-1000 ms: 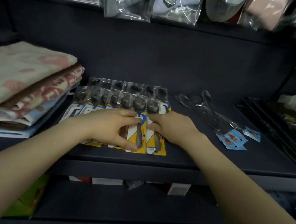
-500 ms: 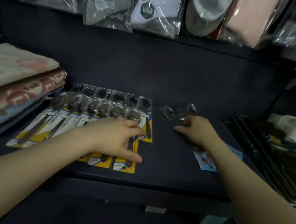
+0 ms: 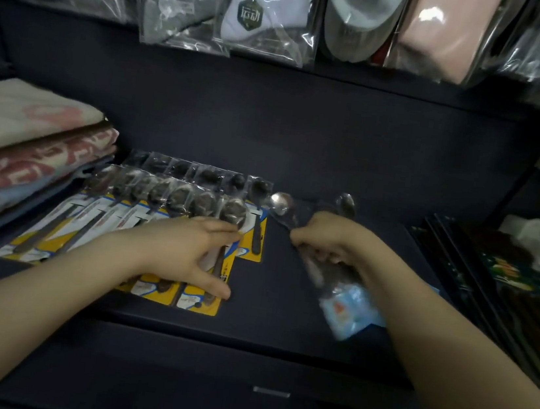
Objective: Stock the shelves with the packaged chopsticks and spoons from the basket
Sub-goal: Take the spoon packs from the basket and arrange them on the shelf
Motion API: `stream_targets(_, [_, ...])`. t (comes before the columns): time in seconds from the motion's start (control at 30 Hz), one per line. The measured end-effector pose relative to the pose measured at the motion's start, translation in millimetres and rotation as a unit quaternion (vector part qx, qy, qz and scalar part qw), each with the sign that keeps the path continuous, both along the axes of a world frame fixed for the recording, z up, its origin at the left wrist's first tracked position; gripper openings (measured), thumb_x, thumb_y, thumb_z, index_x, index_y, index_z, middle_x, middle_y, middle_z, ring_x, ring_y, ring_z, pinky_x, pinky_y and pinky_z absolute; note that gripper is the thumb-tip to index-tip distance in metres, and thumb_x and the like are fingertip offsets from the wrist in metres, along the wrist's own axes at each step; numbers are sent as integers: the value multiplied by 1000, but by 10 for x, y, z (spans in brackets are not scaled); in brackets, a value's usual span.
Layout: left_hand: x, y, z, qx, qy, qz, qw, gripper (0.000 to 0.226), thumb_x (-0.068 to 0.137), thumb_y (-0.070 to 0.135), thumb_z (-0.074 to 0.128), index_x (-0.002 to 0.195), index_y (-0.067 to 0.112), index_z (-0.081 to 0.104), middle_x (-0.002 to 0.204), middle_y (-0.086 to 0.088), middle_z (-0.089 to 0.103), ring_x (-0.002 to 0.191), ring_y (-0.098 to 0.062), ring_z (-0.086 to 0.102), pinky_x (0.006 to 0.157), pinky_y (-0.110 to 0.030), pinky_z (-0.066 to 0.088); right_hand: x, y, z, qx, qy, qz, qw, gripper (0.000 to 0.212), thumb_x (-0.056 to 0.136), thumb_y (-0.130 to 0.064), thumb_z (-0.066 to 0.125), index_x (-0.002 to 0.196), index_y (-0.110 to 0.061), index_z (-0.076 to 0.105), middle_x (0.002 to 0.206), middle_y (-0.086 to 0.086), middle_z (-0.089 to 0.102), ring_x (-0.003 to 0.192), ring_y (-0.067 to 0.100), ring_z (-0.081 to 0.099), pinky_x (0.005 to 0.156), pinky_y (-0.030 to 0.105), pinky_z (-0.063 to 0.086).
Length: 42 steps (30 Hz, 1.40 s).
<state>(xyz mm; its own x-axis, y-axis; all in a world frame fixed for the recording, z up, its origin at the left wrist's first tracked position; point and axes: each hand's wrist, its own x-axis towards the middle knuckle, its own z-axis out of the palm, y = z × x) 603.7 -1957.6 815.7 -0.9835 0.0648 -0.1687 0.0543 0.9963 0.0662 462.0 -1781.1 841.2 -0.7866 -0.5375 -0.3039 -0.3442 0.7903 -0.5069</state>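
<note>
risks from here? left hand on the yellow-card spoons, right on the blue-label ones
1. The front yellow-card spoon packs lie close to the shelf edge; a nudge from the left hand could tip them off.
2. The right hand holds the blue-label spoon packs as a loose bundle; one may slip out.
3. Dragging that bundle left could knock the overlapped rows askew.

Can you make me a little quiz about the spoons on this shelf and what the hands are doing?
1. True or false: the left hand rests on the yellow-carded spoon packs.
2. Which hand grips the spoon packs with blue labels? A) left B) right C) neither
3. Fill in: the folded towels lie at the ____ end of the shelf.

Key: 1 true; 2 B, the right hand; 3 left.
</note>
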Motion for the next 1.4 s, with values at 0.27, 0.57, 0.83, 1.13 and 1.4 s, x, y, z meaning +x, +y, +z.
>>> stream_targets(0.27, [-8, -23, -27, -8, 4, -10, 1000, 129, 36, 97, 16, 146, 28, 10, 155, 11, 7, 141, -9, 13, 113, -28, 23, 416, -179, -197, -104, -166, 44, 980, 33, 96, -20, 49, 65, -8, 51, 52, 2, 53, 26, 1, 41, 29, 11, 28])
stream_targets(0.57, [-4, 181, 82, 82, 113, -57, 989, 100, 56, 90, 8, 141, 39, 22, 150, 15, 22, 135, -4, 21, 105, -16, 19, -113, 352, -150, 78, 319, -94, 940, 43, 90, -40, 51, 119, -8, 55, 121, 18, 55, 112, 37, 51, 89, 40, 44])
stream_targets(0.83, [-435, 605, 257, 163, 185, -32, 969, 45, 87, 39, 54, 129, 24, 48, 120, 3, 59, 95, -10, 58, 83, -23, 47, -334, 542, -221, -37, 127, -135, 982, 26, 86, -22, 59, 66, -12, 46, 88, 13, 59, 79, 26, 55, 65, 29, 42])
stream_targets(1.13, [-1171, 1210, 121, 123, 99, -4, 987, 47, 91, 36, 47, 137, 27, 39, 132, -7, 53, 120, -25, 48, 96, -26, 37, -394, 993, 26, -248, -27, -217, 944, 21, 93, -2, 43, 74, -8, 49, 69, 10, 54, 54, 18, 46, 51, 27, 41])
stream_targets(1.4, [-1475, 1472, 37, 3, 77, 68, 995, 52, 88, 58, 35, 119, 20, 53, 119, -11, 56, 101, -28, 54, 74, -35, 44, -398, 1089, -22, -268, -30, -231, 935, 19, 93, -6, 41, 77, -7, 51, 63, 9, 53, 47, 17, 41, 45, 24, 34])
